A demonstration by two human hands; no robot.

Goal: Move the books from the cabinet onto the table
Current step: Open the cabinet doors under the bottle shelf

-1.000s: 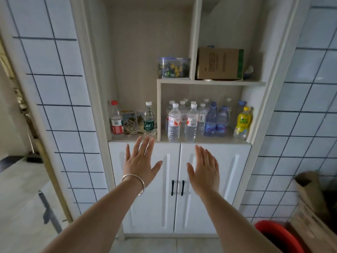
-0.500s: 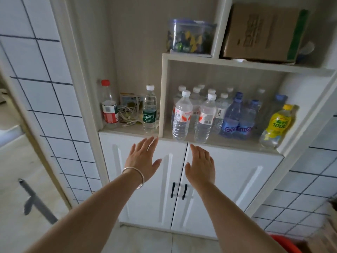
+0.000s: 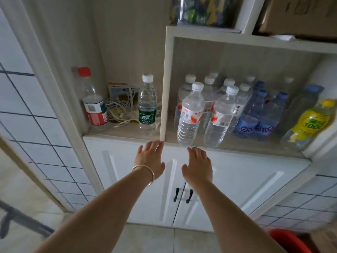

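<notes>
Reaching forward side by side, the left hand and the right hand hang flat and spread in front of the white cabinet, palms away from the camera, each grip fully open and holding nothing. The head view, the only one, shows a silver bangle around the left wrist. Just below and between the two grips sit the black door handles of the closed double doors; neither hand touches them. Fingertips of both hands reach about to the front edge of the open shelf above the doors; whether they touch it I cannot tell. Straight beyond the left grip a white upright divider splits that shelf. Up and to the left of the left grip stand a red-capped bottle, a tangle of white cables and a green-labelled water bottle. Beyond the right grip stands a crowd of clear water bottles, then blue-tinted bottles further right and a yellow drink bottle at the far right. Higher up, a clear box and a cardboard carton rest on the upper shelf. Books do not show anywhere; with the doors shut, their place cannot be told. Low and right of the right forearm, a red bucket edges into view.
</notes>
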